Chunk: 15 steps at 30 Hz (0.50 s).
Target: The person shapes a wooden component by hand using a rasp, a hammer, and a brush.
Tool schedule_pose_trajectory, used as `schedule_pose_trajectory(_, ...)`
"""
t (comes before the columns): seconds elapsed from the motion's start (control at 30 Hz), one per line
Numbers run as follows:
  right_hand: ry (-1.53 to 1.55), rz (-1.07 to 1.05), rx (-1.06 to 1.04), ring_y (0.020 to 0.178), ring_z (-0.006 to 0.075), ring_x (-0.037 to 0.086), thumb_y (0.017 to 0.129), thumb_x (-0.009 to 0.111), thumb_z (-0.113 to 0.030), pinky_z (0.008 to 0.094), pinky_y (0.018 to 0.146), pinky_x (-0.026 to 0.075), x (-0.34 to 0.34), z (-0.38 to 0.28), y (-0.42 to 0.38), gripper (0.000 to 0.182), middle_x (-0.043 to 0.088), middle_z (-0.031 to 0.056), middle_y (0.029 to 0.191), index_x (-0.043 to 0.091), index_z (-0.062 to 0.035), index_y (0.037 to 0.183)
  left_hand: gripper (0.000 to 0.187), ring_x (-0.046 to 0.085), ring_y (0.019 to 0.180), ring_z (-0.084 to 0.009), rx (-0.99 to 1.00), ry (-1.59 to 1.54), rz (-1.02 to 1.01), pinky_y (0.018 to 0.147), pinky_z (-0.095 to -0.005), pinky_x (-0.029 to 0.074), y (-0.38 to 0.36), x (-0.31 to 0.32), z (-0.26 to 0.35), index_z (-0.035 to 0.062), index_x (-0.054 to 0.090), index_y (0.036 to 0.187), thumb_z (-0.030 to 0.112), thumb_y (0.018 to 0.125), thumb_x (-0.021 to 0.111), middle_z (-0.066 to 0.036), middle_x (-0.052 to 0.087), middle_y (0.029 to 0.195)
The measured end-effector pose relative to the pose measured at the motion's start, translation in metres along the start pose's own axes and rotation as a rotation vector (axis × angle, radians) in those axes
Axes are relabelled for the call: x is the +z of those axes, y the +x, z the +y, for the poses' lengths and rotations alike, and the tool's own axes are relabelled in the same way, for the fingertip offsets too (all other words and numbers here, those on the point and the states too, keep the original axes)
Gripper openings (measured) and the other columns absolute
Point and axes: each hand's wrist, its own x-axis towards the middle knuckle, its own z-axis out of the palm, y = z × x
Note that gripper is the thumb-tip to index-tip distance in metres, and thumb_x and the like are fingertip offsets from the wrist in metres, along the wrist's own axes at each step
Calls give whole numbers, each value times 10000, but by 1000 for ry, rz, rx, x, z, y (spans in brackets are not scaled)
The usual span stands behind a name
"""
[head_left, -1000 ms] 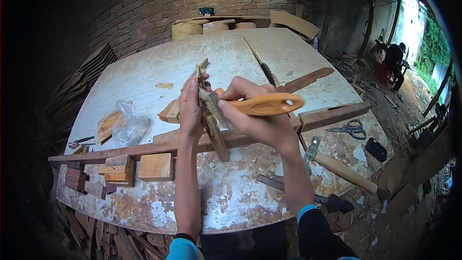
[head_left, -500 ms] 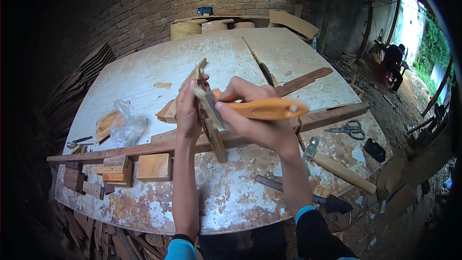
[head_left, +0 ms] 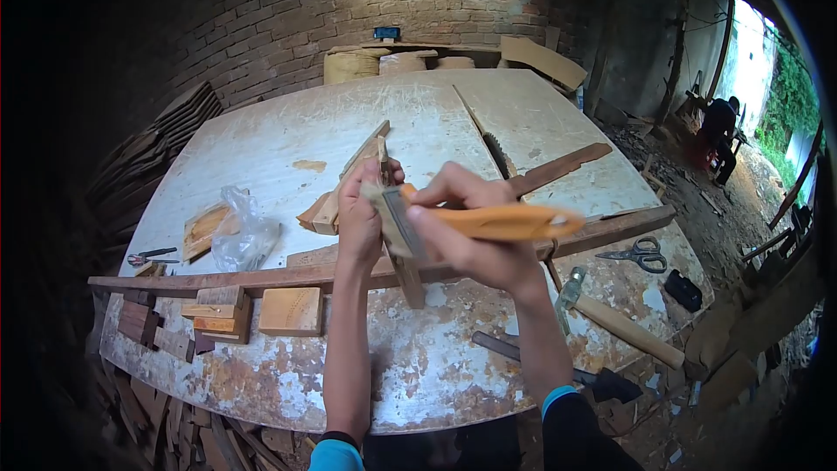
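Note:
My left hand [head_left: 357, 222] is closed around a narrow wooden piece [head_left: 407, 281], which stands tilted above the table. In my right hand [head_left: 484, 257] is a wide paintbrush [head_left: 510, 221] with an orange handle and a grey metal band. Its pale bristles lie against the wooden piece, close to my left fingers; motion blurs the brush. Under both wrists runs a long dark wooden beam [head_left: 261, 280]. Past my left hand, an angled wooden part [head_left: 324, 214] rests on the table.
A hammer [head_left: 628, 330], scissors [head_left: 643, 255] and a dark-headed tool [head_left: 615, 385] lie to the right. Wood blocks [head_left: 291, 311] and a plastic bag [head_left: 246, 240] sit left. A saw blade [head_left: 499, 155] shows in the worn table [head_left: 392, 92]. A person [head_left: 720, 126] sits far right.
The whole scene has shifted slightly right and down in the view. The brush's bristles have moved a little down along the wooden piece; both hands keep their holds.

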Motion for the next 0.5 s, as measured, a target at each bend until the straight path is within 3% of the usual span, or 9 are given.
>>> schedule_pose_trajectory(0.07,165,249,57,620,211,647,800,599,-67,254,527,468,7,-4,-3,113,605,105,657,542,-7,877,276,553,740,-65,-6,46,42,664,-205,465,0,1,8,23,575,1026,264,956,459,-8,588,865)
schedule_pose_trajectory(0.1,-199,368,-169,634,186,649,802,614,-86,266,539,474,13,3,4,138,624,108,691,548,-2,890,277,546,730,-59,3,27,39,656,-205,462,0,0,8,26,575,1031,267,955,460,-3,585,858)
schedule_pose_trajectory(0.13,-208,129,-63,649,135,646,805,626,-96,255,564,492,4,6,2,153,643,101,747,558,-5,908,277,539,721,-54,6,10,31,648,-204,460,0,-1,6,29,575,1035,269,955,462,1,582,851)
schedule_pose_trajectory(0.2,-71,-25,73,672,116,637,820,616,-99,257,588,504,-6,7,2,146,647,115,800,559,0,911,278,526,703,-44,10,-18,5,632,-202,455,2,-2,3,35,575,1045,274,953,465,9,576,837)
schedule_pose_trajectory(0.27,376,44,124,699,137,638,828,615,-105,266,598,510,-12,11,0,150,648,132,832,561,8,910,253,524,737,-37,12,-19,6,647,-196,449,3,-3,9,35,571,1047,251,947,484,11,571,837)
schedule_pose_trajectory(0.3,399,170,52,739,153,637,834,617,-114,270,611,511,-5,11,0,162,647,143,838,560,18,911,243,525,748,-39,14,-19,13,657,-197,449,3,-1,10,35,570,1040,244,945,489,9,571,839)
schedule_pose_trajectory(0.33,182,234,9,758,149,638,833,620,-116,263,631,510,-1,11,1,174,649,144,843,558,19,923,233,526,759,-40,13,-21,21,667,-198,449,3,1,10,35,569,1033,236,943,494,7,571,841)
schedule_pose_trajectory(0.4,-163,10,14,766,153,637,841,616,-122,262,642,511,-5,10,5,185,648,144,843,553,23,938,219,537,780,-59,8,-79,-23,703,-212,455,3,-5,5,27,566,1034,214,938,503,-6,579,856)
schedule_pose_trajectory(0.5,175,97,88,741,140,642,830,629,-130,256,636,512,-7,22,4,170,649,129,804,560,4,908,228,530,750,-63,40,-157,16,682,-223,460,4,-4,3,20,576,1029,215,940,498,-13,581,847)
